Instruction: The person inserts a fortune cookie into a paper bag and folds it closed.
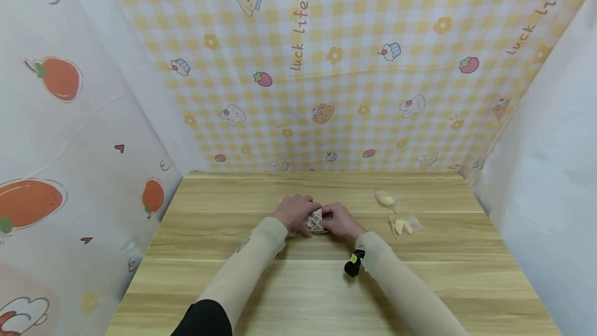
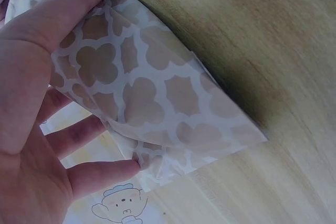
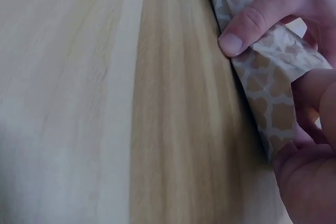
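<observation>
Patterned paper point(image 1: 315, 221) lies left of the nearer clear packet point(image 1: 403, 226). We grip it with our left hand point(image 1: 295, 213), thumb on top, fingers partly spread; our right hand point(image 1: 342, 222), fingers curled, pinches the end towards that packet. Uneven pulling could tear or crumple our seemingly thin sheet.

The paper wrapper point(image 2: 149, 93) carries brown quatrefoils within white lattice; the tabletop point(image 1: 312, 294) shows tan wood grain; the backdrop point(image 1: 352, 89), yellow-white gingham.

A creased tan paper wrapper point(image 2: 147, 87), white-latticed, pointed at one corner, rests on the table point(image 1: 298, 305).
</observation>
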Motion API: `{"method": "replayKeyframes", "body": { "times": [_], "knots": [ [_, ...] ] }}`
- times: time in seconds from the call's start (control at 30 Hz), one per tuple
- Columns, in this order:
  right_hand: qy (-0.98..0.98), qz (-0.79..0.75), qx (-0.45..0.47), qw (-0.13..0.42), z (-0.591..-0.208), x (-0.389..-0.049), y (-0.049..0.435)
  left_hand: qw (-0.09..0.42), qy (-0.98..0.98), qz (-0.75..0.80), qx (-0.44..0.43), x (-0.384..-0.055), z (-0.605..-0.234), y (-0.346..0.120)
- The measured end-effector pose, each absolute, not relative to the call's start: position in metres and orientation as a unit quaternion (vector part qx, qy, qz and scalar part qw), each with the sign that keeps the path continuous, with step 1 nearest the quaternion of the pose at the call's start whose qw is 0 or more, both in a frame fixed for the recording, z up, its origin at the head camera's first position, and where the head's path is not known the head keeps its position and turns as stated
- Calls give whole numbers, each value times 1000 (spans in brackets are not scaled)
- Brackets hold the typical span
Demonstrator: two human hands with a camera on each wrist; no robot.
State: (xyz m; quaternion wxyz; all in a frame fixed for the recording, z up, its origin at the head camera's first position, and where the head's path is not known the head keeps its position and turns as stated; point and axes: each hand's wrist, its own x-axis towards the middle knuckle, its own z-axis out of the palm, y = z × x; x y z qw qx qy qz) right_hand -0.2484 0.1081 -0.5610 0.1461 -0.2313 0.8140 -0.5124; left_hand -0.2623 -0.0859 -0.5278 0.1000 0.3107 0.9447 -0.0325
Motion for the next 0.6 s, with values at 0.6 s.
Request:
{"method": "replayKeyframes", "body": {
  "times": [0.6],
  "knots": [
    [825, -434, -295, 209, -565, -251, 116, 103, 942, -31, 318, -266, -532, -85]
  ]
}}
